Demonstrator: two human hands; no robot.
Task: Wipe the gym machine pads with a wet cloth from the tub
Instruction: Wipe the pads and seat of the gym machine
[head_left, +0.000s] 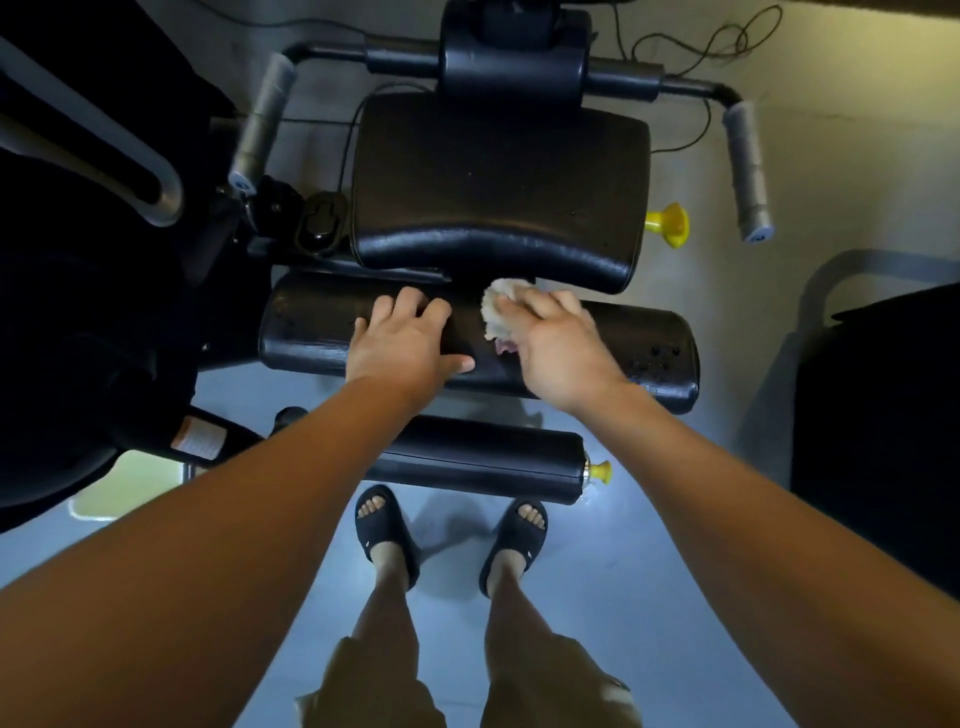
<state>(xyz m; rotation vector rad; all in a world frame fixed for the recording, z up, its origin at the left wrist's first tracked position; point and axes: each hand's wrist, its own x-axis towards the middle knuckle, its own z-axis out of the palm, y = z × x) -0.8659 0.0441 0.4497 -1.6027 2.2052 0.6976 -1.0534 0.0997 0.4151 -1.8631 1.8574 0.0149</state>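
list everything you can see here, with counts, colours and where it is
seat pad: 1, black, top centre
upper roller pad: 1, black, under both hands
lower roller pad: 1, black, near the feet
handle grips: 2, grey, either side of seat pad
knobs: 2, yellow, right of seat pad and lower roller pad
cloth: 1, pale, on upper roller pad
slippers: 2, dark, on feet
left hand: flat on upper roller pad
right hand: holds cloth
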